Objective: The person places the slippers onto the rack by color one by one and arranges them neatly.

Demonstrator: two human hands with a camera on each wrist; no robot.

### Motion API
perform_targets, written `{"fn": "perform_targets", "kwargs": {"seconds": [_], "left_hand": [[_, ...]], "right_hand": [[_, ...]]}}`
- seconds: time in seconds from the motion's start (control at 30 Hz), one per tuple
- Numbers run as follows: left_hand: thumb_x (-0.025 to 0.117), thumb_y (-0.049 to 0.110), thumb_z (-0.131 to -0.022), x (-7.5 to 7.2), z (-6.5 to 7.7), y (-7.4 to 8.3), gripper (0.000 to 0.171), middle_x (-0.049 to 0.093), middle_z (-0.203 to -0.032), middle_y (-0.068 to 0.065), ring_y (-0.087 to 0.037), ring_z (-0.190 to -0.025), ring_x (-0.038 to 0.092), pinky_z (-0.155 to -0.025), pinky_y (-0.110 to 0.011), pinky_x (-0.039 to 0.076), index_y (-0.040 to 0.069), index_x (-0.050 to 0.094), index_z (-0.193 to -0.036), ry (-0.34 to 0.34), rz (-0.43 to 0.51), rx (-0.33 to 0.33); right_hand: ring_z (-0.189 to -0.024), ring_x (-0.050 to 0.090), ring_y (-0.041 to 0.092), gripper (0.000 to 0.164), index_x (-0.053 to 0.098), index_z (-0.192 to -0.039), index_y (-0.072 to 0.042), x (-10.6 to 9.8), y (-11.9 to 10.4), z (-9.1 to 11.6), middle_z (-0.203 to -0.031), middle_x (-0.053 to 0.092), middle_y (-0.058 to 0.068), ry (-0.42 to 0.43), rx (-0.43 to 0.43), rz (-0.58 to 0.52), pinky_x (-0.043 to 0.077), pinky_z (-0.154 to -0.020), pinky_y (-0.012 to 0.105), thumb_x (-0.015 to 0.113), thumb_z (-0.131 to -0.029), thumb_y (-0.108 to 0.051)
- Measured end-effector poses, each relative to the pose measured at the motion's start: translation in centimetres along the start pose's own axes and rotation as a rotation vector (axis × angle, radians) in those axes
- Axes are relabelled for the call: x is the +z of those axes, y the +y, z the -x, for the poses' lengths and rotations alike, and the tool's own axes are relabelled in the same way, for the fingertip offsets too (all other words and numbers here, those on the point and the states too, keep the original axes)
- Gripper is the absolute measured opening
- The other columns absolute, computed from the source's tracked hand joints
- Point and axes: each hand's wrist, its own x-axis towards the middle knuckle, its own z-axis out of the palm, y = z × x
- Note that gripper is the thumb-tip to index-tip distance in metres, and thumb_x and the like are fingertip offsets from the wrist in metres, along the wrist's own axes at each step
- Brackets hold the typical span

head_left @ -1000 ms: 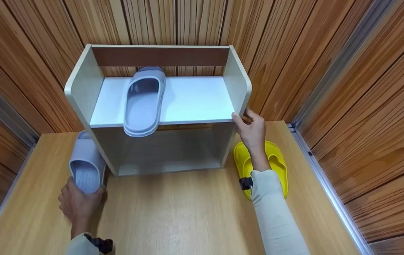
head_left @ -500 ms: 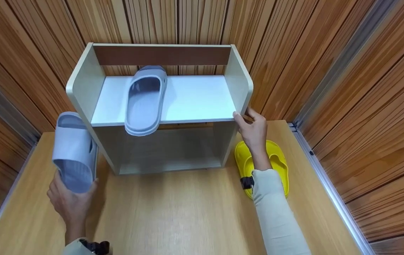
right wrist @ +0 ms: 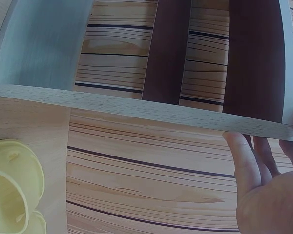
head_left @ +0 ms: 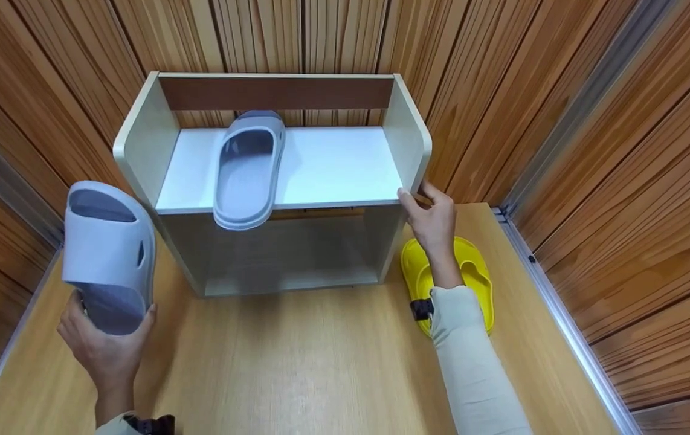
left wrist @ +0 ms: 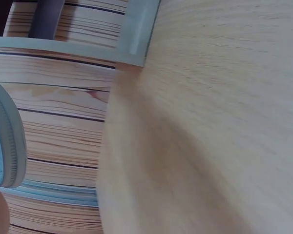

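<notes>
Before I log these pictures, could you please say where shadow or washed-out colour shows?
Head view: lower compartment in shadow below the bright upper shelf; left wrist view: a soft-edged shadow crosses the floor; right wrist view: yellow footwear looks paler than in the head view.

Pale grey slippers, yellow footwear

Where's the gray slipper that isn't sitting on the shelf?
In the head view, that gray slipper is on the left, held in the person's left hand, just to the left of the shelf unit.
</notes>
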Motion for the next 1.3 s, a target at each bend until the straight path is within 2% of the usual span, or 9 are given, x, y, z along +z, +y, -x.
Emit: {"fn": "perform_targets", "kwargs": {"seconds": [0.17,0.27,0.37,0.47,0.63,0.97,1.13,1.3], "left_hand": [[0.088,0.032,-0.068,-0.3,-0.5,1.0,0.103,0.044,-0.144,-0.028,-0.043,-0.127,0.038,-0.108,-0.051,0.029,0.001,0.037,-0.151,0.029,0.021,0.138],[0.082,0.05,-0.068,-0.3,-0.8,1.6,0.105,0.046,-0.14,-0.03,-0.046,-0.123,0.04,-0.103,-0.048,0.028,-0.001,0.039,-0.149,0.059,0.036,0.231],[0.074,0.068,-0.069,-0.2,-0.9,2.2,0.11,0.047,-0.139,-0.03,-0.047,-0.121,0.042,-0.101,-0.046,0.027,-0.001,0.04,-0.148,0.076,0.031,0.283],[0.069,0.075,-0.072,-0.3,-0.9,2.9,0.111,0.048,-0.139,-0.03,-0.047,-0.119,0.042,-0.1,-0.046,0.026,0.0,0.04,-0.148,0.073,0.016,0.309],[0.069,0.074,-0.074,-0.6,-1.1,4.2,0.109,0.048,-0.138,-0.03,-0.048,-0.117,0.041,-0.099,-0.046,0.025,0.0,0.04,-0.148,0.069,0.014,0.351],[0.072,0.07,-0.071,-1.2,-1.2,7.4,0.109,0.05,-0.133,-0.032,-0.047,-0.112,0.041,-0.094,-0.044,0.025,-0.002,0.045,-0.147,0.067,0.045,0.375],[0.072,0.072,-0.07,-1.0,-1.1,9.0,0.109,0.05,-0.132,-0.03,-0.046,-0.111,0.041,-0.092,-0.045,0.025,-0.002,0.046,-0.146,0.058,0.058,0.396],[0.073,0.08,-0.067,-0.4,-1.0,10.6,0.116,0.053,-0.128,-0.031,-0.046,-0.108,0.043,-0.091,-0.043,0.025,-0.006,0.05,-0.141,0.08,0.117,0.426]], "right_hand": [[-0.111,0.066,0.031,0.046,0.061,-0.138,-0.002,0.0,0.0,0.0,-0.132,0.064,0.017,0.004,-0.006,-0.003,0.059,-0.082,0.041,0.07,-0.097,-0.021],[-0.111,0.066,0.033,0.047,0.061,-0.139,-0.002,0.0,0.1,0.0,-0.132,0.064,0.018,0.004,-0.02,-0.006,0.059,-0.082,0.041,0.07,-0.097,-0.02],[-0.111,0.066,0.033,0.047,0.06,-0.139,-0.002,0.0,0.1,0.0,-0.132,0.064,0.018,0.003,-0.026,-0.009,0.059,-0.082,0.042,0.07,-0.097,-0.019],[-0.111,0.066,0.032,0.047,0.061,-0.139,-0.002,0.1,0.1,0.0,-0.133,0.064,0.017,0.002,-0.02,-0.008,0.059,-0.081,0.042,0.07,-0.097,-0.02],[-0.112,0.065,0.033,0.047,0.06,-0.139,-0.003,0.1,0.1,-0.1,-0.133,0.064,0.017,0.0,-0.015,-0.016,0.058,-0.082,0.042,0.07,-0.097,-0.02],[-0.112,0.066,0.031,0.046,0.062,-0.138,-0.002,0.0,0.0,0.0,-0.133,0.064,0.016,0.0,-0.006,-0.016,0.058,-0.082,0.043,0.071,-0.097,-0.022],[-0.112,0.065,0.033,0.046,0.062,-0.137,-0.001,0.0,0.0,0.0,-0.133,0.064,0.017,0.001,0.005,-0.041,0.058,-0.083,0.047,0.07,-0.097,-0.021],[-0.112,0.065,0.033,0.047,0.061,-0.139,-0.002,0.0,0.1,0.1,-0.133,0.063,0.017,0.004,0.005,-0.038,0.057,-0.083,0.048,0.07,-0.097,-0.02]]}}
